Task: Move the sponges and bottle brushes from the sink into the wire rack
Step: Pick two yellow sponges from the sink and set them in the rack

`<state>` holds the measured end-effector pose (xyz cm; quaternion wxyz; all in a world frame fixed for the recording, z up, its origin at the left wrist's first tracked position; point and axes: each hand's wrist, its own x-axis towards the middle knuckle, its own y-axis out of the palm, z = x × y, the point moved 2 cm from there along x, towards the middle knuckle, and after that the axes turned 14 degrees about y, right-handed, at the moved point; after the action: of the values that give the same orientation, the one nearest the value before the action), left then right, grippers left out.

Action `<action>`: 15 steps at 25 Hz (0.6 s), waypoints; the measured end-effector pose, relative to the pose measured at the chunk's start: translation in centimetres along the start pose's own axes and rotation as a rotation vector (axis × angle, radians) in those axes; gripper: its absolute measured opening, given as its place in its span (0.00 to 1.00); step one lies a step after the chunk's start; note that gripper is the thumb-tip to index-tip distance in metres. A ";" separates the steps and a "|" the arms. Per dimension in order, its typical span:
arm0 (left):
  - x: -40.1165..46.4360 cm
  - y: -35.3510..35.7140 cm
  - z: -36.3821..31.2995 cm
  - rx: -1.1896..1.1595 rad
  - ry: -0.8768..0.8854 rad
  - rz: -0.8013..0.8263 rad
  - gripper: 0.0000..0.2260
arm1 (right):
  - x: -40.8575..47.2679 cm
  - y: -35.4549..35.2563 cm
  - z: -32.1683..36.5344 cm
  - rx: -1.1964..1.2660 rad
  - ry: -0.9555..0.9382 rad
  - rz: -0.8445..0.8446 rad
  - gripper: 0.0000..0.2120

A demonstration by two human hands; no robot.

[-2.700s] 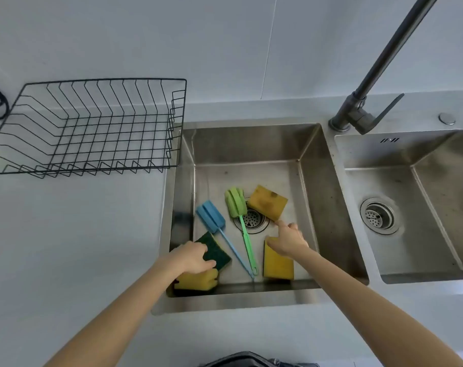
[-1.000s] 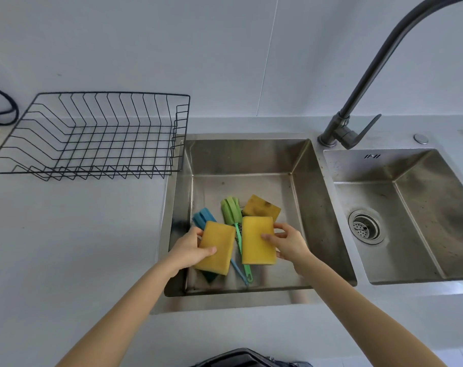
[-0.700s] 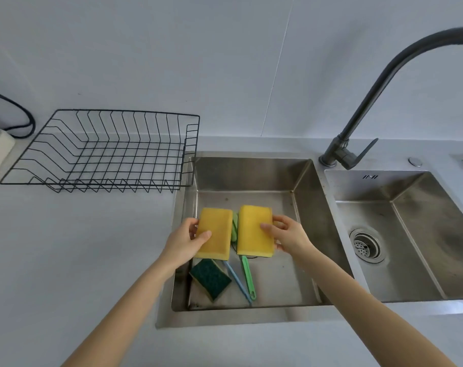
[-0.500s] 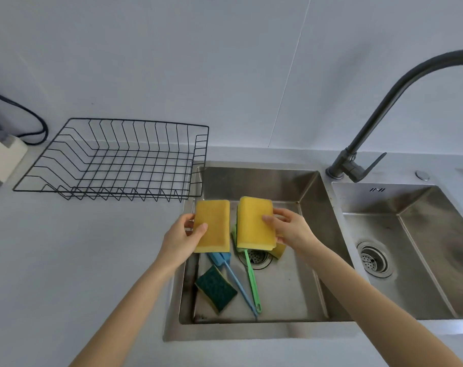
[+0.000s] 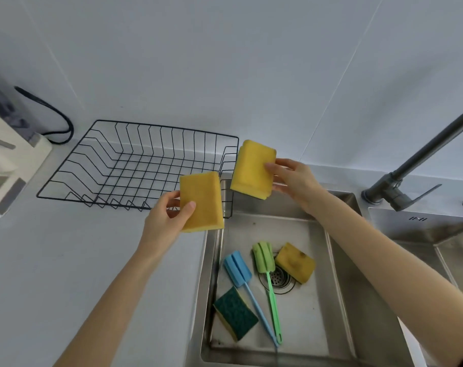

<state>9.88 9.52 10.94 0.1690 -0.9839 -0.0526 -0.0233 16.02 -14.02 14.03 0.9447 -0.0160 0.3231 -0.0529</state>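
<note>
Over at nine o'clock a white appliance (image 5: 3, 165) is sitting at the counter's edge, with a black cable (image 5: 53, 115) looping behind it. Just right of it the black wire rack (image 5: 135, 168) is standing on the pale countertop (image 5: 66, 260), nothing inside it. The left hand (image 5: 167, 221) is pinching a yellow sponge (image 5: 201, 201) between thumb and fingers, holding it upright in front of the rack's near right corner. At about one o'clock from that, the right hand (image 5: 294, 178) is gripping a second yellow sponge (image 5: 253, 169) by its right edge, in front of the rack's right wall and above the sink's far left corner. Down in the steel sink (image 5: 341, 287) a green-topped sponge (image 5: 235, 312) is lying at seven o'clock, then a blue bottle brush (image 5: 247, 284) and a green bottle brush (image 5: 267, 276) side by side, heads pointing away. A stained yellow sponge (image 5: 295, 262) is resting at the drain's (image 5: 278, 280) right edge. At three o'clock a dark faucet (image 5: 415, 165) is rising beside a second basin (image 5: 436, 234).
</note>
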 end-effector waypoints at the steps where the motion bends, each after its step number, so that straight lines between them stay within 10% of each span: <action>1: 0.6 -0.5 0.2 -0.002 -0.002 -0.019 0.18 | 0.8 0.7 0.9 0.002 -0.006 0.020 0.21; 15: 6.1 -3.2 3.6 -0.016 -0.041 -0.144 0.18 | 11.1 11.4 4.7 -0.733 -0.053 -0.141 0.15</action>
<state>15.64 14.32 8.95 0.1579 -0.9792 -0.1264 -0.0158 28.66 -3.93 10.26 0.8784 -0.3767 0.2941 0.0015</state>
